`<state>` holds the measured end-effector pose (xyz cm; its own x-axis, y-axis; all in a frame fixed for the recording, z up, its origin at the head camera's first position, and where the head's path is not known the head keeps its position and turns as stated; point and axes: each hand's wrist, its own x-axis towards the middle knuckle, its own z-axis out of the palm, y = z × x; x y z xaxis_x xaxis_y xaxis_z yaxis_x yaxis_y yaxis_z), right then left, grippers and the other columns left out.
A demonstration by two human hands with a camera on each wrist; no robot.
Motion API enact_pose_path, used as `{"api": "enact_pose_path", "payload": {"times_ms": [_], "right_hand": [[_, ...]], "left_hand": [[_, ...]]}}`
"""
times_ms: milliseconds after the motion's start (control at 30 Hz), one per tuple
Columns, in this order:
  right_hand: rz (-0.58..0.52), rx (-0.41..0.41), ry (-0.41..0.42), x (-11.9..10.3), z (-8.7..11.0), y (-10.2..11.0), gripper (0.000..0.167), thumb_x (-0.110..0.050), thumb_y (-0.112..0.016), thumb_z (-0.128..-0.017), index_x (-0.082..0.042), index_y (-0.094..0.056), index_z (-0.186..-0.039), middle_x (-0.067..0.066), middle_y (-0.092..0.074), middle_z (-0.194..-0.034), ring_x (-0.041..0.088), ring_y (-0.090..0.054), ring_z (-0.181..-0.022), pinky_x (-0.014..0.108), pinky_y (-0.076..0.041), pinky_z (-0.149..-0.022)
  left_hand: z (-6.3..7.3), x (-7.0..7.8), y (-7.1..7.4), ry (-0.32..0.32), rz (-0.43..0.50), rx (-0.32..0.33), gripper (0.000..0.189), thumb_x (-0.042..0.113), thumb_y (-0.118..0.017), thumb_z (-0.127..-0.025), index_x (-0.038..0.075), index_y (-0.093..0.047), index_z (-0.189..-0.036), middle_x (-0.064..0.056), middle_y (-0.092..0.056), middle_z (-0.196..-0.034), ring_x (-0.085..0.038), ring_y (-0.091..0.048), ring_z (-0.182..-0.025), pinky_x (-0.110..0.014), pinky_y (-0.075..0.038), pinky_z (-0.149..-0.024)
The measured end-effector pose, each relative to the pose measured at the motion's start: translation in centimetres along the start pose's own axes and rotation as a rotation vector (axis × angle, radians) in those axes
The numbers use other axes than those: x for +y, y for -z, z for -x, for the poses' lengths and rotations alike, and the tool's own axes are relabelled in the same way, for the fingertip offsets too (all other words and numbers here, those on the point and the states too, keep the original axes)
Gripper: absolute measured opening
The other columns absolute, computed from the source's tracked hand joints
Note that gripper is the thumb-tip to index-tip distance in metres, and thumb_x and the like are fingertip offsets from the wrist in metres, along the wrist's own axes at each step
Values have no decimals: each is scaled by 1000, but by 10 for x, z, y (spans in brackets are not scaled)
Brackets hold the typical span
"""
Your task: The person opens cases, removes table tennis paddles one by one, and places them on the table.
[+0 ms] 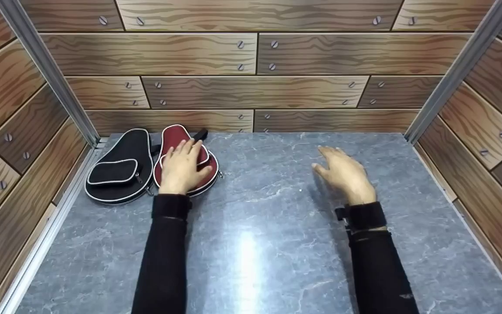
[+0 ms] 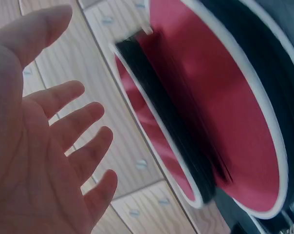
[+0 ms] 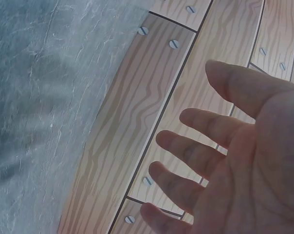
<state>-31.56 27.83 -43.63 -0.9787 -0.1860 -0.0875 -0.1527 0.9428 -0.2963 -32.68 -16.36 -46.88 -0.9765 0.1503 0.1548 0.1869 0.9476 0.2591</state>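
A red paddle-shaped zip case (image 1: 174, 137) with white piping lies at the back left of the table. Over it hovers my left hand (image 1: 182, 168), fingers spread; the left wrist view shows a gap between that hand (image 2: 45, 141) and the red case (image 2: 220, 97) with its raised front pocket. Just left of the red case lies a black case (image 1: 122, 150) of like shape, also piped in white, with a zipped pocket. My right hand (image 1: 344, 172) is held above the right part of the table, its fingers extended and nothing in them.
The grey marbled table (image 1: 268, 218) is bounded by a wood-patterned back wall (image 1: 251, 91) and similar side walls. Metal posts (image 1: 55, 69) stand at both back corners. A black strap (image 1: 201, 134) sticks out behind the red case.
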Motion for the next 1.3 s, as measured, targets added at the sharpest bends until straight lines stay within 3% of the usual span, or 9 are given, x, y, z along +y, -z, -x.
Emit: {"api": "enact_pose_path", "payload": {"times_ms": [300,400,433,467,633,667,967,1300], "right_hand": [[13,50,38,-4,-4,-6,74,-38,-61,-120,-6,-37,-183,25,-39,-188,55,-32,-177,76,-26,-144],[12,68,51,-4,-6,-8,74,-37,-61,-120,-6,-36,-183,25,-39,-188,53,-34,-177,74,-27,-145],[8,73,55,-5,-6,-9,74,-37,-61,-121,-6,-36,-183,25,-39,-188,53,-35,-177,74,-27,-145],[3,77,56,-5,-6,-9,74,-37,-61,-121,-7,-36,-183,25,-39,-188,53,-36,-177,74,-28,-144],[-18,106,58,-6,-7,-13,73,-37,-60,-120,-10,-36,-184,23,-40,-189,52,-41,-174,79,-33,-140],[-19,109,58,-6,-8,-13,73,-38,-60,-120,-10,-37,-184,22,-40,-189,51,-42,-174,79,-33,-140],[1,116,68,-8,-13,-18,72,-37,-61,-120,-7,-40,-182,23,-44,-187,51,-46,-172,78,-37,-138],[-2,121,122,-14,-21,-29,68,-31,-61,-119,-1,-45,-178,25,-49,-183,51,-49,-170,70,-37,-142]], "left_hand": [[-2,-37,-7,65,26,-42,96,45,-83,-102,10,-42,-182,-26,-41,-188,-52,-31,-180,-77,-25,-146],[-3,-41,-10,61,36,-15,93,40,-85,-101,6,-46,-178,-31,-49,-181,-58,-40,-173,-77,-34,-142],[-8,-51,-23,38,34,17,94,44,-85,-101,7,-47,-178,-30,-54,-178,-57,-45,-170,-72,-38,-142],[-8,-52,-25,31,33,31,92,42,-85,-100,5,-49,-176,-32,-58,-174,-57,-50,-166,-71,-42,-140],[-8,-49,-28,14,35,75,84,34,-88,-97,1,-57,-168,-32,-68,-158,-58,-64,-148,-66,-55,-128],[-3,-38,-16,31,37,56,81,26,-88,-95,-1,-59,-166,-34,-68,-157,-61,-64,-146,-70,-56,-125],[-2,-18,-10,27,32,23,79,27,-90,-90,4,-65,-161,-30,-71,-154,-60,-68,-138,-77,-63,-109],[-3,3,-14,-13,24,17,76,31,-90,-90,8,-69,-159,-27,-74,-149,-57,-71,-134,-76,-66,-103]]}}
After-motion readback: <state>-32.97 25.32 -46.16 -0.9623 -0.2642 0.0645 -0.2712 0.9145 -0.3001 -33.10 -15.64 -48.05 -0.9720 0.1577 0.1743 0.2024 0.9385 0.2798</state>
